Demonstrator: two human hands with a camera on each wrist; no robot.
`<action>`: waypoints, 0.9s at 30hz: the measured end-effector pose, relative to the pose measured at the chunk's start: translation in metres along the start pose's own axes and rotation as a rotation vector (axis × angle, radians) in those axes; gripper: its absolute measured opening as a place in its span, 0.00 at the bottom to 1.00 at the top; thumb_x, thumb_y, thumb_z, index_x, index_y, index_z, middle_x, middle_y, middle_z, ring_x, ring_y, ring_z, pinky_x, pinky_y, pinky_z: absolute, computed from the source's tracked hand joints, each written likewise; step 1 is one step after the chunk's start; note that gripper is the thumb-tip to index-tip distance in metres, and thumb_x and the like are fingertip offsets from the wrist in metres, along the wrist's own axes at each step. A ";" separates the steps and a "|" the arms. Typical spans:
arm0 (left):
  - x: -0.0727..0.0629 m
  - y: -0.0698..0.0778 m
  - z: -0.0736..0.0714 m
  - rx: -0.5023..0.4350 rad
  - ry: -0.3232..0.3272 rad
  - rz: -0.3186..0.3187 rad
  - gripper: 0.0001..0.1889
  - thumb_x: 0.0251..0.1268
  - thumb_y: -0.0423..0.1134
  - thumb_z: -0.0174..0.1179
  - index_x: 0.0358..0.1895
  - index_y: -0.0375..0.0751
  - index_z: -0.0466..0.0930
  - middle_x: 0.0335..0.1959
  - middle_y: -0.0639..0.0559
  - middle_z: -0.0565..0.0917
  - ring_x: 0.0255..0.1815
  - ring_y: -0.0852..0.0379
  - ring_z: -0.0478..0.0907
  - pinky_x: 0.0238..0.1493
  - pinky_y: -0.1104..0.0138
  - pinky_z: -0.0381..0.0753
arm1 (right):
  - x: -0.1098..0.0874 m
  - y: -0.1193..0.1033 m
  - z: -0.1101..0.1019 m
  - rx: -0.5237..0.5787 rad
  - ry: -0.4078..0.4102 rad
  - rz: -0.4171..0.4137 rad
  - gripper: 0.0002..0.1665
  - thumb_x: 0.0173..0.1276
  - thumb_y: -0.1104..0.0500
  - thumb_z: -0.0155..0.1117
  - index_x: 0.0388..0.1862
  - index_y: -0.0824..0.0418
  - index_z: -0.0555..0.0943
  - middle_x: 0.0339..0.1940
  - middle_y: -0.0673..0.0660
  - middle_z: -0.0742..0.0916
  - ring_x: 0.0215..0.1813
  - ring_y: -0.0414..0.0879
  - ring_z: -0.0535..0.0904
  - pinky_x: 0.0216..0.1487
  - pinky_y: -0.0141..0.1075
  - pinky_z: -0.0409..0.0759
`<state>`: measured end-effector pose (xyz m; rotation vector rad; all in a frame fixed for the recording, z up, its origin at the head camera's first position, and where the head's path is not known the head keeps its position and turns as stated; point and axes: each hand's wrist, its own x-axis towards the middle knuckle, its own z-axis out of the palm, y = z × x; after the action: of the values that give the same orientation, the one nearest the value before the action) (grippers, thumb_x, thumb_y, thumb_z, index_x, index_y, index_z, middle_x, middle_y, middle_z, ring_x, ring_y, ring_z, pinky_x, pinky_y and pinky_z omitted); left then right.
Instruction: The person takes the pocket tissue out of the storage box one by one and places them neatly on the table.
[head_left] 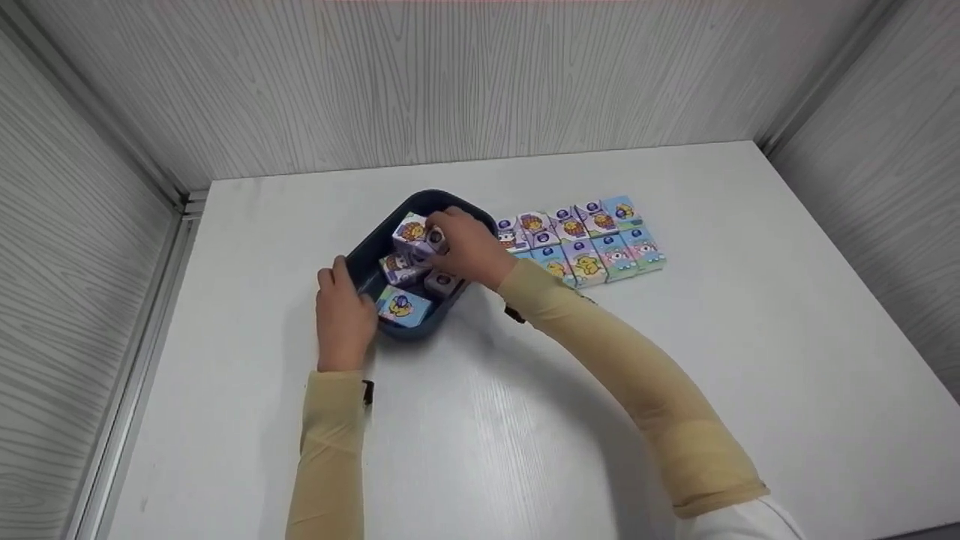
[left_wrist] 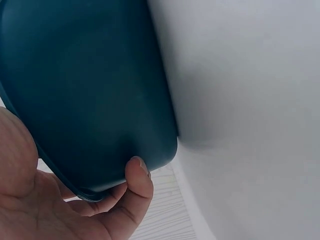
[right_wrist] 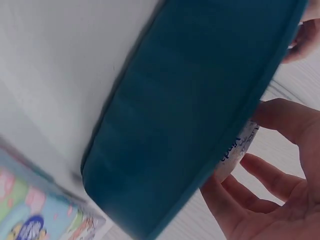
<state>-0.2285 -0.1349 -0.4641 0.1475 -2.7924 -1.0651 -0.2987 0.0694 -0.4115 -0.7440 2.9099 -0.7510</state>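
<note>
Our left hand (head_left: 345,319) is gripping the bin (left_wrist: 85,95) at left. Our right hand (head_left: 469,247) is pinching a partly hidden pack (right_wrist: 237,150) reading "Vinda"; other labels (head_left: 577,246) are proving too small.

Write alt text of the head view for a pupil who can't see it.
A person's right hand pinches a small printed pack over a dark blue tub, while the left hand grips the tub. More packs lie inside the tub; two rows of packs sit to its right on the white table.
</note>
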 end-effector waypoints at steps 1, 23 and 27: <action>0.000 0.000 0.000 0.000 0.002 0.003 0.32 0.66 0.27 0.50 0.72 0.28 0.50 0.63 0.29 0.60 0.57 0.37 0.67 0.60 0.50 0.65 | -0.003 0.001 -0.003 0.011 0.005 0.004 0.28 0.62 0.56 0.68 0.61 0.60 0.73 0.52 0.57 0.77 0.47 0.45 0.75 0.48 0.38 0.74; 0.003 0.002 -0.004 0.017 -0.031 -0.052 0.33 0.68 0.29 0.48 0.74 0.32 0.46 0.67 0.31 0.57 0.62 0.37 0.64 0.63 0.50 0.63 | -0.123 0.075 -0.054 0.082 0.058 0.055 0.31 0.62 0.56 0.69 0.63 0.58 0.71 0.56 0.54 0.76 0.52 0.45 0.74 0.53 0.40 0.76; 0.004 0.002 -0.005 0.014 -0.031 -0.048 0.33 0.69 0.29 0.48 0.74 0.32 0.46 0.66 0.31 0.57 0.63 0.37 0.63 0.64 0.50 0.62 | -0.153 0.085 -0.051 0.047 -0.013 0.056 0.31 0.61 0.57 0.70 0.63 0.57 0.72 0.53 0.54 0.77 0.49 0.45 0.75 0.50 0.41 0.77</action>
<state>-0.2311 -0.1373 -0.4586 0.2030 -2.8376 -1.0681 -0.2090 0.2281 -0.4172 -0.6570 2.8777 -0.8020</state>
